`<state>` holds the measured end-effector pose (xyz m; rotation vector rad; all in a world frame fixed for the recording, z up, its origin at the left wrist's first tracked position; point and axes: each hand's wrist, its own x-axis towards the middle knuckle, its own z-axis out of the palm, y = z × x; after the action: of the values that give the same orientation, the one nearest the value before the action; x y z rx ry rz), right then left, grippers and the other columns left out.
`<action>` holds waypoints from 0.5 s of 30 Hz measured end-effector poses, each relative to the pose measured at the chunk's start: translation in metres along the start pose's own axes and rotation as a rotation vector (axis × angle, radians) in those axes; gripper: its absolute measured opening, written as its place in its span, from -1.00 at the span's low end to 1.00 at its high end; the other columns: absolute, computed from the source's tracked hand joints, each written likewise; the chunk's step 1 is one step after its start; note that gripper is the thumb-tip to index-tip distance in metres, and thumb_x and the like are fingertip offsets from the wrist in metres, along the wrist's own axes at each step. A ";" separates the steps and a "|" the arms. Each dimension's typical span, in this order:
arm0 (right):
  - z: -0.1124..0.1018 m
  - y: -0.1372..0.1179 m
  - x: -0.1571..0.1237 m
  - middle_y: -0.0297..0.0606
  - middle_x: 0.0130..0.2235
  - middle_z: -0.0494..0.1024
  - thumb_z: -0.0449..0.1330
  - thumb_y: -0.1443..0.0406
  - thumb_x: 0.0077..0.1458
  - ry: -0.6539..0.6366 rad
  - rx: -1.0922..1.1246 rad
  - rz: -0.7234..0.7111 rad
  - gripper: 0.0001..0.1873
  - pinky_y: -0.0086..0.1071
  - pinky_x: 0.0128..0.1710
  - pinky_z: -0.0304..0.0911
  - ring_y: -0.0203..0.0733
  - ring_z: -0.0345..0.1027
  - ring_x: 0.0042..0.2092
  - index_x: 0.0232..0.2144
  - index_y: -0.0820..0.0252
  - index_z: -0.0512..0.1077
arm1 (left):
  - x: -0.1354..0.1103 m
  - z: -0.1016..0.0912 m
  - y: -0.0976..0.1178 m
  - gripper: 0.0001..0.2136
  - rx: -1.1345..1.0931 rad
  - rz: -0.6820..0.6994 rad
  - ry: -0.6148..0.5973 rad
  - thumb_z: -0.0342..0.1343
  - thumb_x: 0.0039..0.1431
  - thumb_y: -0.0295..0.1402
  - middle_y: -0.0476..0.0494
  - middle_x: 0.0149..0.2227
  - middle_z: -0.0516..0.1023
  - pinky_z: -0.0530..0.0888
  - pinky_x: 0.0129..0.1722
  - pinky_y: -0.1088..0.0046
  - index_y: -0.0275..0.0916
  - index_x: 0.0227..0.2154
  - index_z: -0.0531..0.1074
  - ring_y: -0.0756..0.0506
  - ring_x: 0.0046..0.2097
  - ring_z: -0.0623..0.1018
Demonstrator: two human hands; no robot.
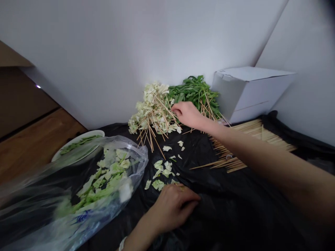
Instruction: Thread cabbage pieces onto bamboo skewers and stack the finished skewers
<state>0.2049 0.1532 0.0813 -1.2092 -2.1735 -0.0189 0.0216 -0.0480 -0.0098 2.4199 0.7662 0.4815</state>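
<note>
My right hand [187,114] reaches far forward to a pile of cabbage skewers [151,111] stacked against the wall. Its fingers are curled closed at the pile's right edge, on a skewer. My left hand [171,205] rests palm down on the black cloth [230,209], fingers bent over loose cabbage pieces [162,172]; whether it holds any is hidden. A pile of green leafy skewers [196,92] lies just behind the right hand.
A clear plastic bag [86,195] of cut cabbage lies at the left. Behind it stands a white plate [75,143] with greens. A bundle of bare bamboo sticks [248,143] lies at the right, below a white cardboard box [248,90].
</note>
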 end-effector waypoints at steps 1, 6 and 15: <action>-0.004 -0.001 -0.017 -0.16 -0.20 0.57 -0.01 0.47 0.13 -0.007 0.024 -0.015 -0.67 -0.31 -0.13 0.19 -0.18 0.39 -0.18 -0.21 0.26 0.53 | 0.000 0.000 0.000 -0.79 -0.001 -0.003 0.003 0.05 0.25 -0.42 -0.12 -0.30 0.66 0.48 -0.19 0.46 -0.14 -0.16 0.57 -0.08 -0.22 0.61; -0.020 -0.011 -0.096 -0.26 -0.34 0.57 0.11 0.40 0.11 -0.315 0.054 -0.116 -0.81 -0.33 -0.17 0.16 -0.20 0.36 -0.24 -0.40 0.19 0.54 | 0.000 0.000 0.001 -0.79 -0.001 -0.002 0.009 0.07 0.23 -0.44 -0.12 -0.29 0.66 0.47 -0.19 0.47 -0.15 -0.17 0.57 -0.07 -0.22 0.61; -0.014 -0.003 -0.140 -0.26 -0.36 0.54 0.34 0.19 -0.07 -0.749 -0.029 -0.054 -0.83 -0.38 -0.29 0.12 -0.12 0.33 -0.21 -0.44 0.15 0.52 | -0.001 -0.025 -0.023 -0.84 0.015 -0.217 0.455 0.11 0.23 -0.37 -0.09 -0.30 0.68 0.48 -0.27 0.48 -0.18 -0.24 0.59 -0.06 -0.29 0.62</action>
<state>0.2614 0.0410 0.0180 -1.3077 -2.8440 0.4478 -0.0004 -0.0230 -0.0043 2.2268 1.2086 0.9557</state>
